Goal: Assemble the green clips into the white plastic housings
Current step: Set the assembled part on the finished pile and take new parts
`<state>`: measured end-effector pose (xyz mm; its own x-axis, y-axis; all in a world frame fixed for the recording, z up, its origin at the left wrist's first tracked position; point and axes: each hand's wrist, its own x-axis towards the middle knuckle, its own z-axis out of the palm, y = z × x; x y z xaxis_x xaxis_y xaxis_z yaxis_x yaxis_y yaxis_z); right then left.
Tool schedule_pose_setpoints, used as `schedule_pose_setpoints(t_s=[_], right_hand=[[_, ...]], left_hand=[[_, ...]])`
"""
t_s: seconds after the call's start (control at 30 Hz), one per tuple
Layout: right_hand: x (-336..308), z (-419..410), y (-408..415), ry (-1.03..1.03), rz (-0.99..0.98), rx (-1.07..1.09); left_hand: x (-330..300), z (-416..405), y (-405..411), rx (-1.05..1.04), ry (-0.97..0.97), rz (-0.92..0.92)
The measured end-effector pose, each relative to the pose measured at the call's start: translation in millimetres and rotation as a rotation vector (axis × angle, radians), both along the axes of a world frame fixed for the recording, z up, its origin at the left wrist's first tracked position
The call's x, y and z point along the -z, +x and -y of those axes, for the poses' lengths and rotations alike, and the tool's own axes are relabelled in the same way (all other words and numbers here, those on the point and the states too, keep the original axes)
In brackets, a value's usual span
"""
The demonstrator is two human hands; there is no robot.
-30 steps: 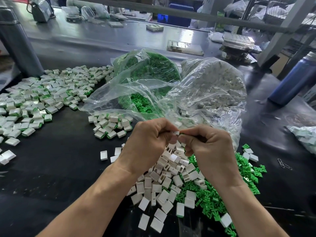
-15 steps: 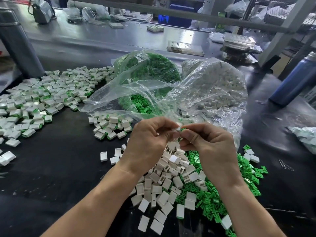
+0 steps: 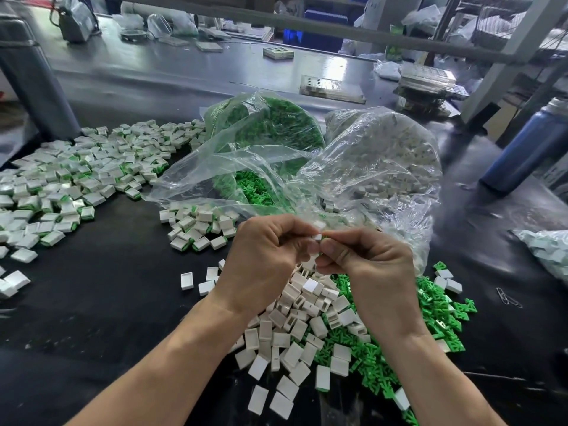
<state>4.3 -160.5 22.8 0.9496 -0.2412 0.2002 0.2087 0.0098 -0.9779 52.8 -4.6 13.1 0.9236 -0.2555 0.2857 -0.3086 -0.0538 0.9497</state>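
A dark worktop (image 3: pixel 92 302) fills the foreground, glossy grey bench surface (image 3: pixel 184 72) beyond it catching pale overhead light. A thick grey post (image 3: pixel 33 87) rises at left. A metal rail (image 3: pixel 338 27) crosses above, angled frame legs (image 3: pixel 507 56) and cluttered shelving (image 3: pixel 504 29) at right.

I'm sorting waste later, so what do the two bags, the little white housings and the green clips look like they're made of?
Bags: thin clear plastic film, glossy, crinkled, contents showing through.
White housings: apparently moulded rigid plastic, smooth, slightly shiny, crisp hollow box shapes.
Green clips: likely moulded plastic too, uniform bright colour, sharp identical shapes.
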Motion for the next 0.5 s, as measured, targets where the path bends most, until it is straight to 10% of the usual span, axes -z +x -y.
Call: schedule_pose_setpoints(t_s=[0.5], right_hand=[[-0.4,1.5,5.6,0.053,-0.108,-0.037]], left_hand=[[-4.7,7.7,2.9,0.034,0.027,0.019]])
